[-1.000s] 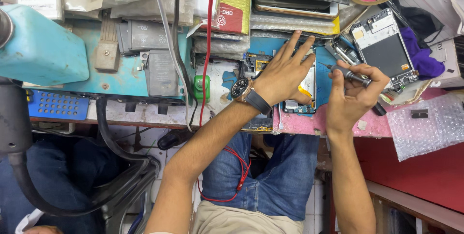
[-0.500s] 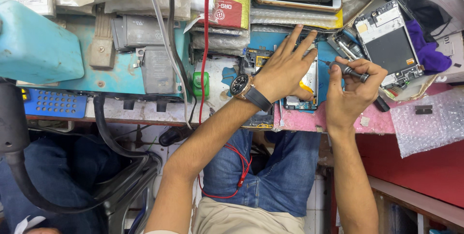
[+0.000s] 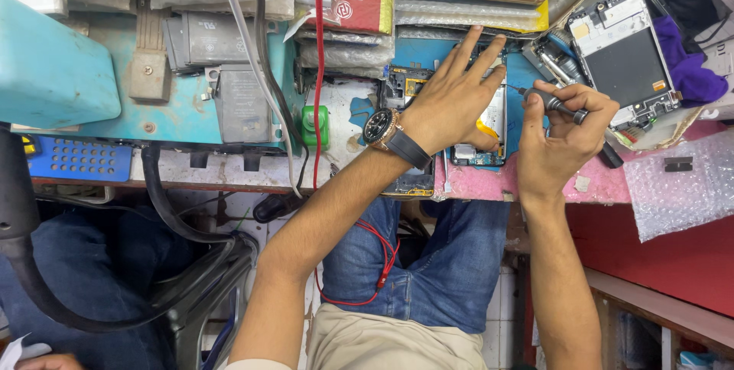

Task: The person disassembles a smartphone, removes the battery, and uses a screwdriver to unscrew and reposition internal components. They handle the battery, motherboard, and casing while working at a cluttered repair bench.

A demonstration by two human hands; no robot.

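Over the opened phone (image 3: 489, 121), left hand (image 3: 451, 98) flat (fingers spread); right hand's (image 3: 562, 137) grip closed around screwdriver (image 3: 554, 102).

Both forearms reach up from the lower edge of the view, bare to the elbow. The left arm runs diagonally from lower left to upper right, its wrist straight; the left hand (image 3: 451, 98) lies palm down, pressed flat, with 4 fingers (image 3: 489, 45) stretched out and fanned slightly apart, pointing toward the upper right, and the thumb tucked low on the right side. The right forearm rises nearly vertical, wrist bent a little toward the left. The right hand (image 3: 562, 137) is curled into a loose fist, fingers bunched around a thin shaft, knuckles uppermost, just beside the left hand
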